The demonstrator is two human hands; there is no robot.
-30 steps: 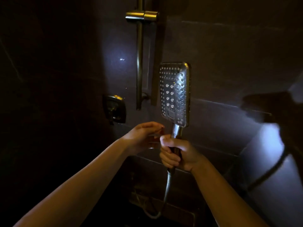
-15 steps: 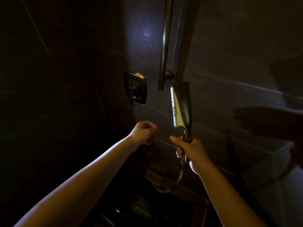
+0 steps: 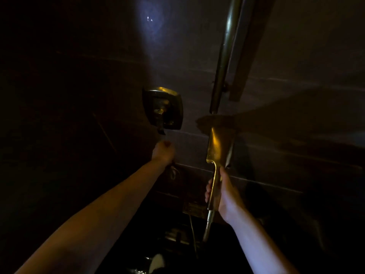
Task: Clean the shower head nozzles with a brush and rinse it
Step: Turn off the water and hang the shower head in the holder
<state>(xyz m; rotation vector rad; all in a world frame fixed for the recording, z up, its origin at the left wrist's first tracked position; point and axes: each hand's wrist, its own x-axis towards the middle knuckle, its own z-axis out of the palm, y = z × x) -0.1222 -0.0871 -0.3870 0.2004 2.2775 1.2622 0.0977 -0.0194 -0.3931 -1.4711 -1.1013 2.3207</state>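
Observation:
The scene is very dark. My right hand (image 3: 225, 196) grips the handle of the metal shower head (image 3: 218, 147), which stands upright and is turned so its nozzle face points away from me toward the wall. Its hose (image 3: 208, 224) hangs down from the handle. My left hand (image 3: 163, 152) is raised just below the square wall valve (image 3: 164, 107), fingers curled in; whether it holds anything is hidden. No brush is visible.
A vertical metal slide rail (image 3: 225, 56) runs up the dark tiled wall above the shower head. A pale round object (image 3: 157, 262) lies low in the dark at the bottom. A faint light spot (image 3: 150, 19) shows on the wall.
The shower head has turned from nozzles facing me to facing away. My left hand has left the handle area and moved up toward the wall valve. The view has shifted closer.

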